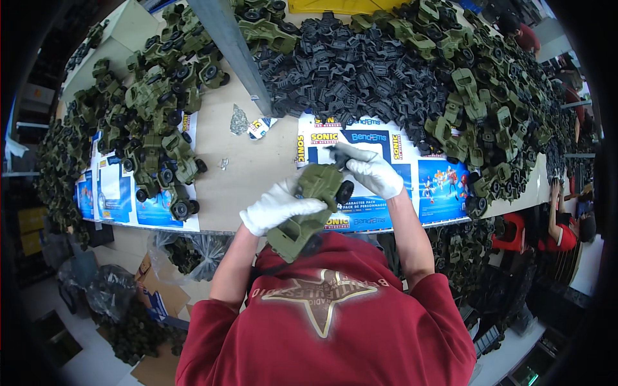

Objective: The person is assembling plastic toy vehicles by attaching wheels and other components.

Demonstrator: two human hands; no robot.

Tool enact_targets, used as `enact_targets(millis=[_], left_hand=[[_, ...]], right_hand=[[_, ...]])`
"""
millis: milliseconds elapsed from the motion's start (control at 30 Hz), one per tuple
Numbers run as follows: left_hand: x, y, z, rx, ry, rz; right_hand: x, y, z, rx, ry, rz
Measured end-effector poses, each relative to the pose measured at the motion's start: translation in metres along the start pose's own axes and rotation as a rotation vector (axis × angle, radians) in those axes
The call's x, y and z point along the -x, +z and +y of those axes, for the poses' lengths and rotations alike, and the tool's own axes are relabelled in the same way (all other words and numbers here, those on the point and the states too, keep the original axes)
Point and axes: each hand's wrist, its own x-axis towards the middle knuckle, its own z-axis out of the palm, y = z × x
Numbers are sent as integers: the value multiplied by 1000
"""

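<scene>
My left hand (280, 207), in a white glove, is closed round the body of an olive-green toy jeep (320, 181) with black wheels. The jeep is tilted in front of my chest, above the table's near edge. At its far end, my right hand (374, 172), also gloved in white, pinches a small black plastic part (337, 156) against or just beside the jeep; I cannot tell whether the two touch. Beyond my hands lies a big heap of similar black plastic parts (347, 71). Green toy jeeps are piled on the left (151, 96) and on the right (473, 96).
A grey metal post (235, 51) rises left of the black heap. Printed cardboard sheets (444, 186) lie along the table's near edge. A yellow tray (347, 5) is at the back. Plastic bags (209, 254) sit below the table. Another person (561, 225) works at far right.
</scene>
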Motion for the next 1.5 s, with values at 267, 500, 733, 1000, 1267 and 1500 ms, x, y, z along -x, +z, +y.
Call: enact_targets(millis=[267,500,733,1000,1267,1500], left_hand=[[3,17,35,250,-189,-41],[6,22,18,554,-212,-77],[4,29,5,525,-171,-20],[-3,51,14,324,-106,168],[-21,51,-31,617,168,168],[-19,56,-36,401,197,245]], right_hand=[[16,5,16,-78,72,43],[21,6,20,-94,53,32],[20,8,9,136,11,52],[2,38,5,354,-57,361],[15,64,20,554,-308,426],[21,81,41,822,-498,551]])
